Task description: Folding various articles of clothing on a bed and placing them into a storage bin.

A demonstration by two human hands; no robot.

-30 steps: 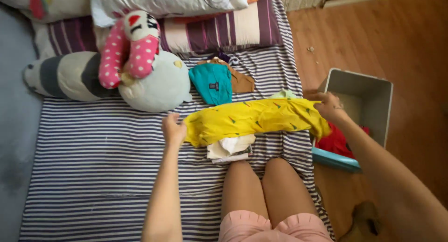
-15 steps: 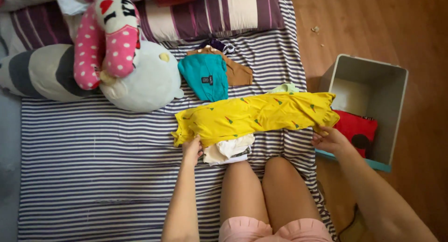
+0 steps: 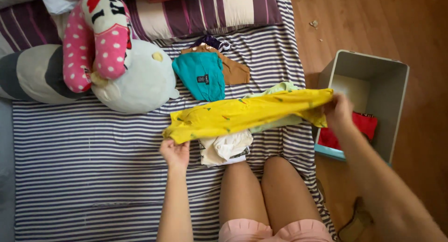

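1. The left hand pinches one end of the yellow cloth, and the right hand pinches the other end, so it hangs stretched out flat between them
2. The yellow cloth is up over the striped sheet, just above a small pile of white clothes
3. A teal folded piece lies apart, near the soft toy
4. The grey box stands open on the floor, close beside the right hand

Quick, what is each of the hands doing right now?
Left hand: closed on the left end of the yellow garment.
Right hand: closed on the right end of the same garment, lifted above the bed.
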